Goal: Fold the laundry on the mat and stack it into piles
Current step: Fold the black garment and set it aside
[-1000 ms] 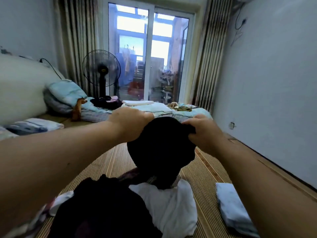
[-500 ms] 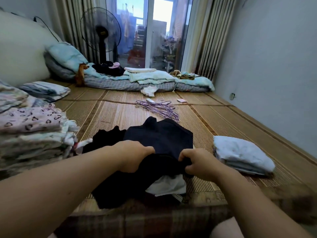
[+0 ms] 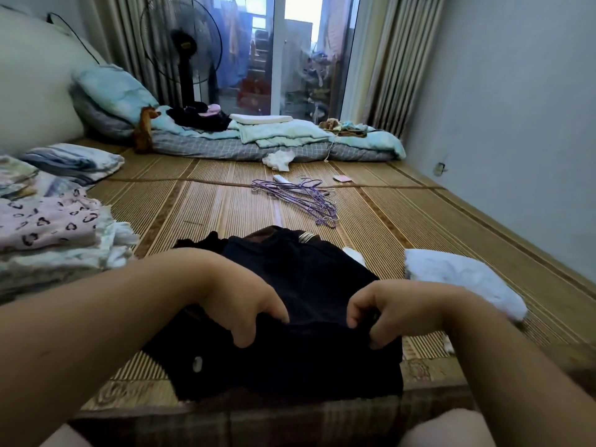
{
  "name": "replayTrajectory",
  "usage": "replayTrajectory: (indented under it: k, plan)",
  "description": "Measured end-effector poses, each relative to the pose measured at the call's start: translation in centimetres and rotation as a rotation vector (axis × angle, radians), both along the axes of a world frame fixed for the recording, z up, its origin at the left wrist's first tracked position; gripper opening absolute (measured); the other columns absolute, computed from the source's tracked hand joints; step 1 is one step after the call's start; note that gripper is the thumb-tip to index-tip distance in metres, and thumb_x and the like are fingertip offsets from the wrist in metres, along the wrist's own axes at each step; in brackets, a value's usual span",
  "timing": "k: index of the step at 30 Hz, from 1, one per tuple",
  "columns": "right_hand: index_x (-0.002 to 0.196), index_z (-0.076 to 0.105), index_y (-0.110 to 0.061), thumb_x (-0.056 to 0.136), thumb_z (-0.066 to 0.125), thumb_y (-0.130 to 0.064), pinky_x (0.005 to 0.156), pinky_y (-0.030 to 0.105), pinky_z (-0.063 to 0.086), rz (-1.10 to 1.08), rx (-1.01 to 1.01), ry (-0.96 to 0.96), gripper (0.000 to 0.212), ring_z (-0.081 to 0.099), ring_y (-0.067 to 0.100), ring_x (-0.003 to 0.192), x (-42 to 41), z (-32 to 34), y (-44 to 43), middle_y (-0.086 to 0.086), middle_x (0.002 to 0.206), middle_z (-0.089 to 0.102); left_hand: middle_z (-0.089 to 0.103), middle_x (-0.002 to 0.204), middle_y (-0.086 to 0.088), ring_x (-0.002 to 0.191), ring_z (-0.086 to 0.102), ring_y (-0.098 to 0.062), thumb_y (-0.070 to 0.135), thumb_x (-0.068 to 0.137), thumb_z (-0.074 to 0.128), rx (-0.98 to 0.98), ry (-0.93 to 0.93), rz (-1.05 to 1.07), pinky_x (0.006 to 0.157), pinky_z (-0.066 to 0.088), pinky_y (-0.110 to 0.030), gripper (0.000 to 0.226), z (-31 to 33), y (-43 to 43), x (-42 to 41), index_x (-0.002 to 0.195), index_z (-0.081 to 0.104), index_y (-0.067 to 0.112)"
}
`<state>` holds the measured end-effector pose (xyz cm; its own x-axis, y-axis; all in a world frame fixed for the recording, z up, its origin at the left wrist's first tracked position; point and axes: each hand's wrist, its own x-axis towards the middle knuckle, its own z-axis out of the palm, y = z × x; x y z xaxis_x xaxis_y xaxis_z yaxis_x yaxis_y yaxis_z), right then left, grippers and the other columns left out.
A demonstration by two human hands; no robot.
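Observation:
A black garment [image 3: 303, 285] lies spread on the woven mat [image 3: 209, 214] right in front of me, over other dark laundry. My left hand [image 3: 248, 304] grips its near fold with curled fingers. My right hand [image 3: 383, 314] pinches the same fold a little to the right. A stack of folded clothes with a pink heart-print piece [image 3: 48, 224] on top stands at the left. A folded pale blue-white item [image 3: 461, 279] lies on the mat at the right.
Purple wire hangers [image 3: 300, 198] and a small white cloth [image 3: 279, 159] lie mid-mat. Bedding and pillows [image 3: 274, 140] line the far edge before a standing fan [image 3: 183, 43] and a glass door. A grey wall runs along the right.
The black garment was held up in the air, then came down onto the pile; now it lies spread flatter, covering the white cloth, with both hands lower and closer together.

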<state>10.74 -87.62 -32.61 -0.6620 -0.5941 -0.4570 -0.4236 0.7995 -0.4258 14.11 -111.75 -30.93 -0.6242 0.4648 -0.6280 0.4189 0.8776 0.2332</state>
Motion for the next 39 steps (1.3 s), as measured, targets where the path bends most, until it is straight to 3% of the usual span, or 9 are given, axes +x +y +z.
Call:
replayTrajectory:
  k: [4, 9, 13, 16, 19, 24, 31, 34, 39]
  plan:
    - [0.082, 0.063, -0.036, 0.075, 0.068, -0.009, 0.065, 0.027, 0.046, -0.095, -0.076, 0.039, 0.029, 0.057, 0.010, 0.072, -3.4, -2.2, -0.2, -0.008, 0.082, 0.062, 0.063, 0.107, 0.008, 0.086, 0.058, -0.007, 0.005, 0.078, 0.059, -0.016, 0.106, 0.081, 0.068, 0.045, -0.013, 0.054, -0.7, -0.1, -4.1, 0.125, 0.058, 0.032]
    - [0.085, 0.068, -0.022, 0.079, 0.062, -0.004, 0.059, 0.019, 0.042, -0.353, -0.302, 0.249, 0.020, 0.056, 0.007, 0.063, -9.0, -0.8, -0.3, -0.010, 0.070, 0.061, 0.064, 0.098, 0.007, 0.068, 0.057, -0.003, 0.003, 0.077, 0.058, 0.211, 0.376, 0.345, 0.059, 0.047, -0.015, 0.051, 1.1, -0.8, -11.0, 0.117, 0.062, 0.034]
    - [0.121, 0.063, -0.033, 0.084, 0.064, -0.021, 0.088, 0.030, 0.049, -0.501, -0.258, 0.501, 0.039, 0.062, 0.014, 0.101, -14.1, -2.6, -1.4, -0.008, 0.113, 0.067, 0.062, 0.120, 0.001, 0.075, 0.061, -0.010, 0.013, 0.080, 0.063, 0.360, 0.639, 0.628, 0.057, 0.046, -0.020, 0.053, -0.8, -0.8, -16.8, 0.130, 0.055, 0.030]
    - [0.140, 0.048, -0.036, 0.088, 0.065, -0.032, 0.109, 0.036, 0.038, -0.480, -0.236, 0.457, 0.055, 0.051, 0.021, 0.126, -15.2, -5.3, -2.8, -0.002, 0.139, 0.055, 0.053, 0.136, -0.007, 0.105, 0.061, -0.023, 0.039, 0.084, 0.068, 0.273, 0.528, 0.712, 0.083, 0.050, -0.027, 0.063, -5.4, -0.5, -19.2, 0.142, 0.044, 0.029]
    - [0.148, 0.036, -0.034, 0.096, 0.055, -0.040, 0.112, 0.025, 0.023, -0.315, -0.155, 0.253, 0.056, 0.030, 0.023, 0.143, -15.3, -9.4, -4.8, 0.002, 0.156, 0.033, 0.014, 0.159, -0.016, 0.145, 0.019, -0.038, 0.067, 0.084, 0.052, -0.002, 0.318, 0.670, 0.119, 0.018, -0.044, 0.081, -10.5, 0.0, -19.4, 0.152, 0.021, 0.034]
    - [0.153, 0.013, -0.040, 0.097, 0.042, -0.055, 0.120, 0.051, 0.010, -0.260, -0.034, 0.109, 0.065, -0.011, 0.029, 0.149, -15.6, -14.7, -6.5, -0.003, 0.164, -0.005, -0.020, 0.160, -0.002, 0.146, -0.011, -0.041, 0.072, 0.085, 0.043, -0.106, 0.269, 0.715, 0.114, 0.008, -0.061, 0.083, -14.9, -0.3, -18.4, 0.149, -0.005, 0.049]
    - [0.152, 0.013, -0.043, 0.094, 0.043, -0.059, 0.113, 0.061, 0.011, -0.344, 0.011, 0.190, 0.067, -0.008, 0.023, 0.150, -14.1, -14.9, -6.6, -0.007, 0.163, -0.007, -0.006, 0.162, -0.001, 0.148, 0.000, -0.035, 0.073, 0.080, 0.051, -0.051, 0.421, 0.726, 0.115, 0.012, -0.056, 0.085, -13.7, -1.4, -17.1, 0.150, 0.012, 0.044]
    - [0.151, 0.019, -0.036, 0.085, 0.056, -0.061, 0.111, 0.060, 0.020, -0.769, -0.121, 0.314, 0.080, 0.011, 0.029, 0.146, -13.1, -14.2, -5.1, 0.001, 0.161, 0.010, 0.020, 0.155, -0.011, 0.140, 0.022, -0.036, 0.074, 0.073, 0.057, -0.085, 0.533, 0.882, 0.110, 0.026, -0.049, 0.089, -11.1, -4.1, -15.0, 0.148, 0.025, 0.036]
    - [0.146, 0.018, -0.005, 0.058, 0.076, -0.065, 0.105, 0.051, 0.039, -1.302, -0.218, -0.100, 0.121, 0.040, 0.041, 0.128, -12.0, -15.5, -1.3, 0.020, 0.143, 0.036, 0.042, 0.139, -0.021, 0.128, 0.041, -0.037, 0.072, 0.073, 0.062, -0.075, 0.450, 1.080, 0.105, 0.034, -0.038, 0.093, -9.5, -6.8, -11.9, 0.138, 0.042, 0.009]
